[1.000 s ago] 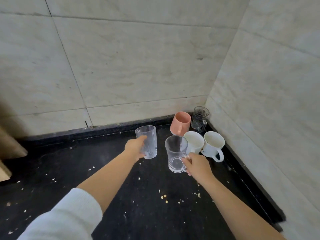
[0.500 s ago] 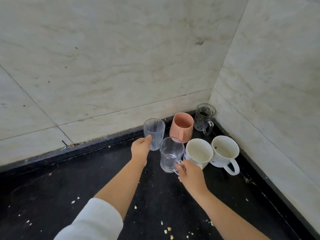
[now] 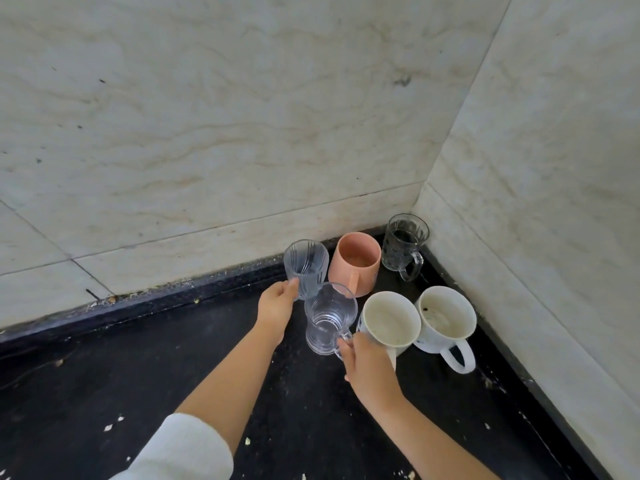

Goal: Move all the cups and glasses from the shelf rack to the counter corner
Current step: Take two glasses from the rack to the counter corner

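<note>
My left hand (image 3: 277, 304) grips a ribbed clear tumbler (image 3: 306, 266) low on its side, close to the back wall and left of a pink mug (image 3: 355, 263). My right hand (image 3: 367, 367) holds the handle of a clear glass mug (image 3: 329, 318) that stands in front of the tumbler. Two white mugs (image 3: 391, 322) (image 3: 445, 318) stand to the right of it. A dark patterned glass mug (image 3: 403, 245) sits deepest in the counter corner. The shelf rack is out of view.
The black counter (image 3: 173, 375) carries scattered pale crumbs. Marble-tiled walls (image 3: 242, 116) close the corner at the back and on the right. A raised black ledge runs along both walls.
Both hands moved the tumbler and the clear mug farther into the corner, up beside the pink and white mugs. The view has also come closer to the corner.
</note>
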`<move>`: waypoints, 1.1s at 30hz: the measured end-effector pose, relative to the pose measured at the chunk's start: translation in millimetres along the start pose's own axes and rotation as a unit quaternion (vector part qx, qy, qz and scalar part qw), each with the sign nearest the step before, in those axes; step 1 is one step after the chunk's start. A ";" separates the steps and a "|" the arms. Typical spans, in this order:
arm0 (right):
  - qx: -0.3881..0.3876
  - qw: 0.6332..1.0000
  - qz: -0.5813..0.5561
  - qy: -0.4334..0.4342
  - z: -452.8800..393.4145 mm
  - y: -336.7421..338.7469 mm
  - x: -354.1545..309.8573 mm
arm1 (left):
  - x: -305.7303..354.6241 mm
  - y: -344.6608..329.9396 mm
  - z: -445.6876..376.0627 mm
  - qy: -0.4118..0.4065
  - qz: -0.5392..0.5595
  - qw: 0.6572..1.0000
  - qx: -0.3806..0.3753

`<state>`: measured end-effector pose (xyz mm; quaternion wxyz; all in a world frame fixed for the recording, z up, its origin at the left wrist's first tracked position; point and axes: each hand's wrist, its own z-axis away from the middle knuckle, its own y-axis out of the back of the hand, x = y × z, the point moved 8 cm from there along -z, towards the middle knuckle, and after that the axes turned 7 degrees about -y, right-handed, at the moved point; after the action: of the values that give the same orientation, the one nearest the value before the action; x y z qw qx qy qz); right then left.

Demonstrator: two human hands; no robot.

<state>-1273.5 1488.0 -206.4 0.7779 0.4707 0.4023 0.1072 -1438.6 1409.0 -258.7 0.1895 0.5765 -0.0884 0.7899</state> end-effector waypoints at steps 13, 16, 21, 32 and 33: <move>0.022 0.989 0.136 0.053 -3.4 3.2 -10.1 | 27.1 36.6 43.0 0.054 -0.339 0.939 0.010; -0.077 0.992 0.100 0.028 -5.6 -2.0 -5.7 | 33.6 54.9 73.7 0.066 -0.330 0.940 0.051; -0.091 0.992 0.086 0.028 14.9 21.5 -23.5 | 28.8 94.9 146.1 0.115 -0.308 0.933 0.147; -0.206 0.897 0.188 0.343 209.3 -35.1 -166.4 | 10.4 214.6 364.4 0.164 -0.327 0.878 0.308; -0.210 0.881 0.196 0.375 237.3 -43.3 -177.9 | 4.9 234.6 398.0 0.172 -0.338 0.864 0.331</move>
<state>-1226.4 1214.5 -93.1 0.6124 0.2898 0.5316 0.5083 -1184.9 1053.3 -108.4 0.2550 0.4552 0.4127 0.7466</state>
